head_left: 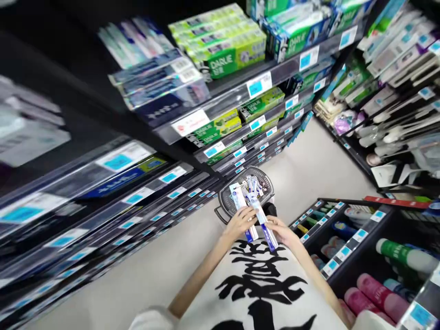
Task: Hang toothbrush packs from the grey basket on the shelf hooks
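Observation:
Two long, narrow toothbrush packs, white and blue, are in front of my body. My left hand [243, 221] is closed on the left toothbrush pack [238, 196], its fingers lying across it and reaching the other one. The right toothbrush pack [269, 234] is gripped by my right hand [277, 228] at its right edge. The packs lie side by side, slanting, their far ends over a dark grey shopping basket [225, 198]. Inside the basket is a pile of several similar small packs [253, 184]. My hands partly cover both toothbrush packs.
Dark shelves on the left carry Darlie toothpaste boxes [233, 52] and dark blue boxes [165, 87], with price labels [259, 85] along the edges. Hanging goods [395, 119] line the right. A lower rack [364, 243] holds pink bottles [381, 288]. Pale floor [316, 160] runs between.

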### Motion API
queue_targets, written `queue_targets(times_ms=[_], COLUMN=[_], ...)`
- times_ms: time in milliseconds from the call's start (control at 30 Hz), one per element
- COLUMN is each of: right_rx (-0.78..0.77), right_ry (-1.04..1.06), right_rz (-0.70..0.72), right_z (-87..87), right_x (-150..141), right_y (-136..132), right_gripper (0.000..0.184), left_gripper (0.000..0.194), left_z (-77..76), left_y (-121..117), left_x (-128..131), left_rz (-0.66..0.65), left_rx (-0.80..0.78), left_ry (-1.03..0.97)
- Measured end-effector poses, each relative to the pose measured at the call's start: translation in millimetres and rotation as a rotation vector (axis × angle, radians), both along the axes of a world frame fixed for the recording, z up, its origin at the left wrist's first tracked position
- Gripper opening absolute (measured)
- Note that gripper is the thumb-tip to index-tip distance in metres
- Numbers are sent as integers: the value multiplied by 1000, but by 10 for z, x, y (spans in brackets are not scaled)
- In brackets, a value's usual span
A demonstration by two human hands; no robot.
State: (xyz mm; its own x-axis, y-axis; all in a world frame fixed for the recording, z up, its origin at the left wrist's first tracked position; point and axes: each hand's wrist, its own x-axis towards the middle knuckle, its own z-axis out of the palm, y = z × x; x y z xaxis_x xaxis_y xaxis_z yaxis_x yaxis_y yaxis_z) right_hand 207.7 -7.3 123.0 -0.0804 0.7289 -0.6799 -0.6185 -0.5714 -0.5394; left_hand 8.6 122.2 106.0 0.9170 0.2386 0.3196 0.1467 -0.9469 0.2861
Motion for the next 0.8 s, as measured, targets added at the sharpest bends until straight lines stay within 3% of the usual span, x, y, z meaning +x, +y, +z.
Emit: queue_targets(times_ms=[67, 133, 267, 400, 533, 700, 800], right_rx=[21, 35, 60, 138, 215, 158, 151], right_ry=[-124, -195, -223, -270, -377, -604, -698], right_rz=[-87, -127, -109, -92, -56, -205, -282], right_z=[98, 175, 320, 476, 558, 491, 459], right_x=[-160, -301, -543, -731, -842, -845, -800], right_y=[3, 37, 152, 243, 232, 156, 134], right_gripper=[38, 39, 37, 34, 40, 41, 44], left_gripper=[28, 32, 32, 31, 31, 41, 44], left_z=[108, 180, 284, 342, 378, 431, 412], left_y=[-235, -459, -719, -719, -709, -796, -813], left_x=[-219, -404, -563, -513, -503, -641, -672], left_rz=[138, 186, 52, -70, -82, -34, 259], left_rx=[7, 17, 64, 111, 120, -75, -370], left_ry=[-97, -161, -207, -293, -404, -374, -468])
